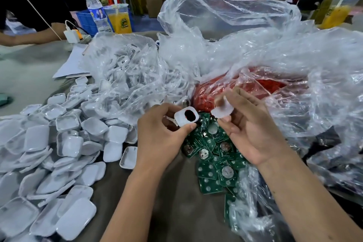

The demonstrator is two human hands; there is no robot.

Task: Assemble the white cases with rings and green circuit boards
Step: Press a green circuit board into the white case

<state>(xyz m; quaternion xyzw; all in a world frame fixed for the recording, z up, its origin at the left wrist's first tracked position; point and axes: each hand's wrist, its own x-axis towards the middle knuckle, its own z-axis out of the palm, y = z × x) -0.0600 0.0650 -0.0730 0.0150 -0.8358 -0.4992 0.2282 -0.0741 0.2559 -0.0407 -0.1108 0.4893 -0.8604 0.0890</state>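
From the head view, our left hand (163,135) grips a white case (186,116), fingers and thumb curled round it, its dark opening turned up toward us. Our right hand (249,129) pinches a small white piece (223,111) between thumb and fingertips, just beside the case and apart from it; we cannot tell what the piece is, as it is blurred. Both hands hover over a pile of green boards (212,155) lying on the table (176,212), many bearing round silver discs. To our left spreads a heap of white covers (64,143). Behind the hands a clear bag (127,68) holds more white parts, and another clear bag (255,45) lies over a mass of red parts (214,88). At the far edge stand a bottle (97,12) and an orange drink (118,18).
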